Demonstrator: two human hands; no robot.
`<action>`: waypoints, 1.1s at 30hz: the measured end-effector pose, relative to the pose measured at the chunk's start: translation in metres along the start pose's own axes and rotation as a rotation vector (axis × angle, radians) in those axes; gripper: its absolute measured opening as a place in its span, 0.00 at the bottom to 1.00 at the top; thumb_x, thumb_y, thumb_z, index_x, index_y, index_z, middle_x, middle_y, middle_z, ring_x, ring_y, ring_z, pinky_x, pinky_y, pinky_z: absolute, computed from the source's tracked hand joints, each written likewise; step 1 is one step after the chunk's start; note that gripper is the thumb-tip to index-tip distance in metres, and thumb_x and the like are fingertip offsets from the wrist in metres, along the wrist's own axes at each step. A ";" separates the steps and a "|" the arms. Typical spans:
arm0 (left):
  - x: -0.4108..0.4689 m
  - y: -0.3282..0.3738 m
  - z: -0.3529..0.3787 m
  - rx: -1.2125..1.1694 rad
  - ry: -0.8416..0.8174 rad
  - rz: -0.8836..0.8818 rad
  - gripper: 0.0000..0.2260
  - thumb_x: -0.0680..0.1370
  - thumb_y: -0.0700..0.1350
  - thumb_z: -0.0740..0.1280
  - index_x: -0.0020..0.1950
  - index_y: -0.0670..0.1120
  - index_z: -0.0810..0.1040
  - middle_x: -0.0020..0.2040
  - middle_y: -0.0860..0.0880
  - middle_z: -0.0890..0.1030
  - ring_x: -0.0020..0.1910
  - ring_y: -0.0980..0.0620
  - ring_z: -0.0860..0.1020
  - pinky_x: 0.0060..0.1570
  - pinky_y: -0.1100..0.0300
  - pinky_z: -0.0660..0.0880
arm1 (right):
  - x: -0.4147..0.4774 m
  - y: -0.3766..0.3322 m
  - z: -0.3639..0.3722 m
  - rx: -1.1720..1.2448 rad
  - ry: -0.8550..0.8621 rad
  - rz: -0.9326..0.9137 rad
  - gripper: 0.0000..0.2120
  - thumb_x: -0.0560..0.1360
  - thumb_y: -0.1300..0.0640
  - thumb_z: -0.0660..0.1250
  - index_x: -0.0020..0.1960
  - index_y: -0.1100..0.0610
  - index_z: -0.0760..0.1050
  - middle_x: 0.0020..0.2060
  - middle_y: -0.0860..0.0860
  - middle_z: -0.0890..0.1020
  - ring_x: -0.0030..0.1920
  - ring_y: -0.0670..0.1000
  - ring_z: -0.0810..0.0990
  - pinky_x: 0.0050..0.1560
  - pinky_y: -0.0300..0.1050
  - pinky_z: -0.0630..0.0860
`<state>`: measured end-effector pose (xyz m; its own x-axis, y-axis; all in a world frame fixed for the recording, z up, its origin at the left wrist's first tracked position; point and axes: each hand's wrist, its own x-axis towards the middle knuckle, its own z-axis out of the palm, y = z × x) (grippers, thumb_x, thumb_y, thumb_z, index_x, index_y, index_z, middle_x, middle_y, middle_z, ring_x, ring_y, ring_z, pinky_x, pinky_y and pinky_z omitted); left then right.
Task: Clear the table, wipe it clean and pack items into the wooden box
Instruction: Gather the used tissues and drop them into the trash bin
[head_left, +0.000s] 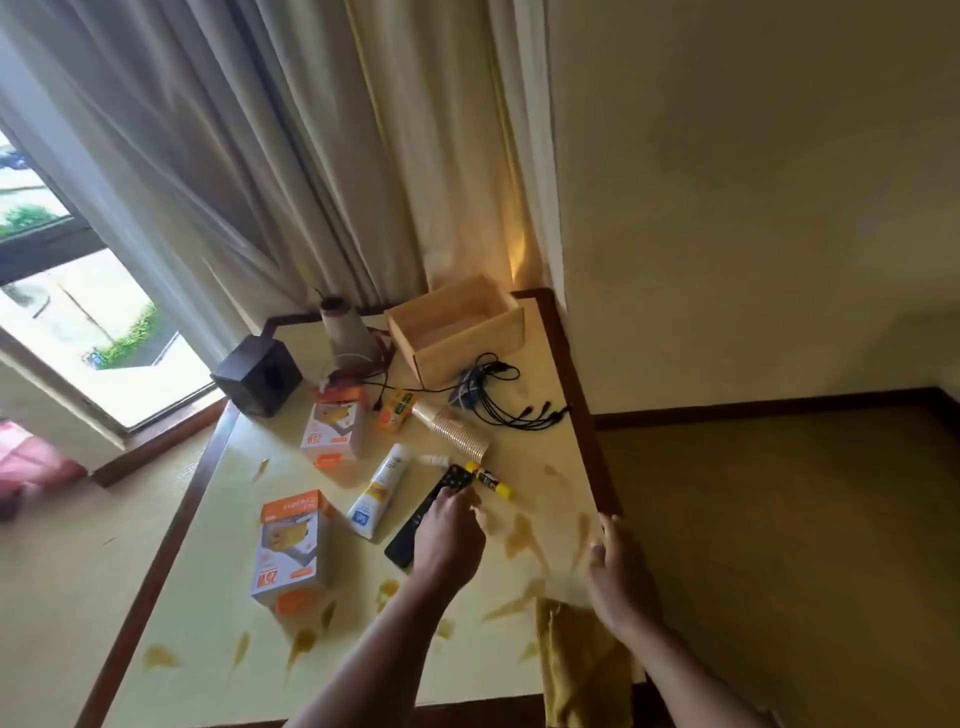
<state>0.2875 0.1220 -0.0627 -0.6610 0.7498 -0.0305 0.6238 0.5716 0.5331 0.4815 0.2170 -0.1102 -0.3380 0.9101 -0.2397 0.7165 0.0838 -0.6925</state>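
My left hand (449, 530) lies over the black remote (415, 525) (gripping or not, I cannot tell); my right hand (618, 566) is open at the desk's (208, 597) right edge. The wooden box (457, 327) sits in the far right corner. The near carton (291, 551) reads "25W".

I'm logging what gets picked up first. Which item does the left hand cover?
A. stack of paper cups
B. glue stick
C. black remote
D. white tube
C: the left hand lies across the middle of the black remote, whose two ends show.
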 end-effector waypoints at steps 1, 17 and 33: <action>0.009 -0.009 0.000 0.023 -0.020 0.027 0.15 0.78 0.37 0.63 0.60 0.48 0.83 0.62 0.47 0.80 0.57 0.44 0.80 0.51 0.53 0.79 | 0.007 0.002 0.006 -0.055 0.002 0.030 0.24 0.85 0.54 0.52 0.81 0.54 0.57 0.80 0.53 0.59 0.79 0.54 0.59 0.78 0.53 0.58; 0.069 -0.066 0.034 0.247 -0.184 0.512 0.05 0.76 0.38 0.68 0.44 0.46 0.83 0.45 0.47 0.78 0.45 0.45 0.79 0.31 0.56 0.76 | 0.036 0.002 0.041 -0.046 0.289 0.062 0.29 0.80 0.69 0.60 0.79 0.59 0.61 0.77 0.58 0.64 0.77 0.60 0.63 0.75 0.59 0.63; -0.062 0.132 0.064 -0.656 -0.154 0.043 0.04 0.78 0.41 0.74 0.49 0.50 0.86 0.36 0.54 0.85 0.34 0.58 0.81 0.33 0.62 0.77 | -0.013 0.090 -0.052 0.337 0.268 0.148 0.20 0.82 0.65 0.56 0.69 0.52 0.75 0.67 0.50 0.79 0.68 0.50 0.75 0.64 0.41 0.70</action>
<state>0.4375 0.1724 -0.0444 -0.5438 0.8341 -0.0923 0.2331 0.2558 0.9382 0.5823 0.2341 -0.1337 -0.0453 0.9789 -0.1994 0.4920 -0.1518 -0.8573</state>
